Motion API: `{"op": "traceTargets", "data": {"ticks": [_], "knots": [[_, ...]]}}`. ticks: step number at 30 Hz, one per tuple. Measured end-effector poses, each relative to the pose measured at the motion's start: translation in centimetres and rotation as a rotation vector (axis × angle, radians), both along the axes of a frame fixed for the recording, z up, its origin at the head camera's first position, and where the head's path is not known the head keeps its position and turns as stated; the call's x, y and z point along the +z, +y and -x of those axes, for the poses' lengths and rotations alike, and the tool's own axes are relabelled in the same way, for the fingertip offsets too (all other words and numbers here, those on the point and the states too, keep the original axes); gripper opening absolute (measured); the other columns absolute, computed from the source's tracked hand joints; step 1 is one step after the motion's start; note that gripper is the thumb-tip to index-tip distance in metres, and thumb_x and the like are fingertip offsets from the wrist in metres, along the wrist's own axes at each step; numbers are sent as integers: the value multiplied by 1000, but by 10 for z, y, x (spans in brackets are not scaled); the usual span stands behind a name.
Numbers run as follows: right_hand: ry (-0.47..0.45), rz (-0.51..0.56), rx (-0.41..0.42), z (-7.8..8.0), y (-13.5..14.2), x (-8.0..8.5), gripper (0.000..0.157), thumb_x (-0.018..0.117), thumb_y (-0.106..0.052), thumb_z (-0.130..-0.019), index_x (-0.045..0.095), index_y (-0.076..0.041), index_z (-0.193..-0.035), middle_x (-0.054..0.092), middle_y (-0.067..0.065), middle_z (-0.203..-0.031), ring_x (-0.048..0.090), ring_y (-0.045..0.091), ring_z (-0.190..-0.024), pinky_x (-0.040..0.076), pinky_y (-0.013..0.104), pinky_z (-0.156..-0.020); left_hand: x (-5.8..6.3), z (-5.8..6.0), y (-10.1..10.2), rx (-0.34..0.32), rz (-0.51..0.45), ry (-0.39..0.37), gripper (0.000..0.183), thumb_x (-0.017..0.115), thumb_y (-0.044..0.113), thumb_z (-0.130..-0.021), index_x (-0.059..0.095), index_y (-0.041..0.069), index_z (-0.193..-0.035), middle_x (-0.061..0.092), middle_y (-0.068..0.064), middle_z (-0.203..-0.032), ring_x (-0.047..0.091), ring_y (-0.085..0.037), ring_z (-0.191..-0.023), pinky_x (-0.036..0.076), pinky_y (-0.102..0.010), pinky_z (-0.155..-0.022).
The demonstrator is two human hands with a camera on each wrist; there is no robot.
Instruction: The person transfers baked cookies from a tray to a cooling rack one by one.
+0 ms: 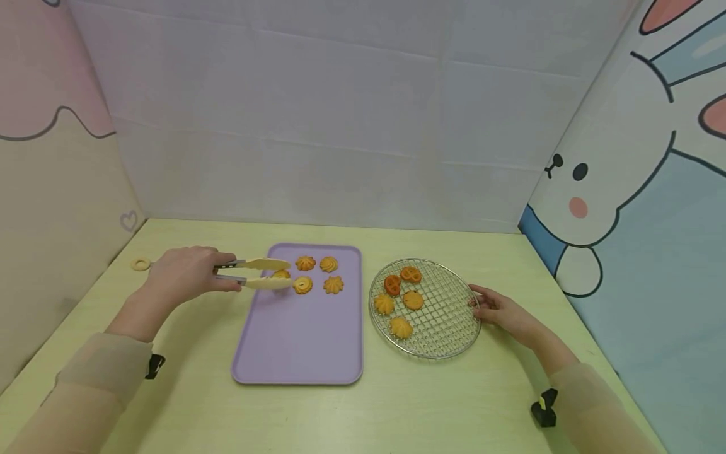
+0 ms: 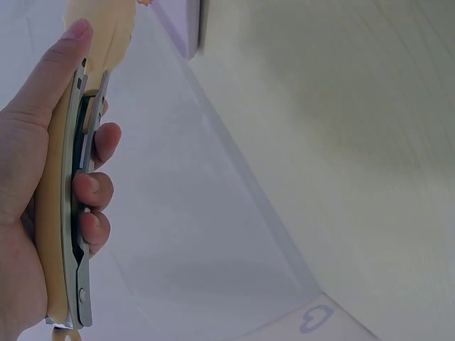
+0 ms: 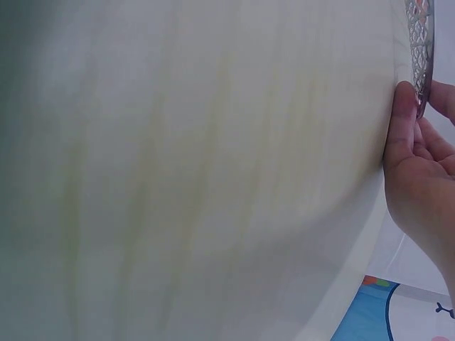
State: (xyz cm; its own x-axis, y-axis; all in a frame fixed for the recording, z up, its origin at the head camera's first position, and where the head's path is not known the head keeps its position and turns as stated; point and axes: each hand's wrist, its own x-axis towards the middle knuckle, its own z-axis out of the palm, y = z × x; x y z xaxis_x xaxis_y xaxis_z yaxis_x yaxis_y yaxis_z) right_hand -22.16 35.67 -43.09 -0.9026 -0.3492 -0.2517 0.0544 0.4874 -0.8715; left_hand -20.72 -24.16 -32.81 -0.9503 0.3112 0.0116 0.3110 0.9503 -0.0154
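My left hand [image 1: 190, 274] grips a pair of tongs [image 2: 62, 192] with cream tips and metal arms. In the head view, their parted tips extend over the left side of a lilac tray [image 1: 297, 343]. One cookie [image 1: 280, 274] lies between the tips, partly hidden; whether they touch it I cannot tell. Several other golden cookies, among them a ring-topped one [image 1: 303, 285], sit on the tray's far half. With thumb and fingers, my right hand [image 1: 505, 313] pinches the right rim of a round wire rack [image 1: 445, 315]. On its left side lie two pretzels [image 1: 392, 284] and three cookies [image 1: 401, 328].
Tray and rack stand side by side on a pale wooden table [image 1: 397, 403]. A white wall [image 1: 340, 126] rises behind, with a rabbit-printed wall [image 1: 624, 189] on the right and a cream wall [image 1: 57, 221] on the left.
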Motion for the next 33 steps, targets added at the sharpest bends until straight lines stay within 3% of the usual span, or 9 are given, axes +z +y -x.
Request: {"op": "traceTargets", "data": {"ticks": [6, 15, 25, 33], "knots": [[-11, -2, -3, -1, -2, 2, 67, 56, -17, -95, 19, -3, -150, 44, 24, -131, 47, 14, -104, 44, 18, -80, 6, 1, 6, 6, 0, 32, 67, 59, 75, -70, 66, 24, -112, 52, 6, -72, 45, -13, -55, 32, -30, -43], [-17, 17, 3, -2, -2, 3, 67, 55, -16, -95, 18, -2, -150, 43, 25, -132, 48, 11, -104, 44, 18, -81, 15, 0, 18, 22, -7, 63, 73, 61, 75, -70, 65, 21, -120, 60, 4, -82, 50, -14, -60, 34, -29, -45], [-15, 2, -2, -1, -1, 2, 67, 56, -17, -95, 19, -2, -149, 44, 25, -131, 48, 13, -104, 44, 18, -81, 21, -2, 29, -16, -63, 138, 53, 68, 65, -71, 65, 24, -105, 51, 10, -70, 47, -9, -58, 33, -27, -46], [-19, 3, -3, -3, -2, 5, 66, 55, -16, -96, 19, -2, -149, 43, 25, -131, 48, 12, -103, 44, 18, -81, 28, -4, 41, -12, -84, 177, 51, 61, 74, -69, 60, 28, -91, 49, 11, -69, 44, -9, -56, 30, -28, -43]]}}
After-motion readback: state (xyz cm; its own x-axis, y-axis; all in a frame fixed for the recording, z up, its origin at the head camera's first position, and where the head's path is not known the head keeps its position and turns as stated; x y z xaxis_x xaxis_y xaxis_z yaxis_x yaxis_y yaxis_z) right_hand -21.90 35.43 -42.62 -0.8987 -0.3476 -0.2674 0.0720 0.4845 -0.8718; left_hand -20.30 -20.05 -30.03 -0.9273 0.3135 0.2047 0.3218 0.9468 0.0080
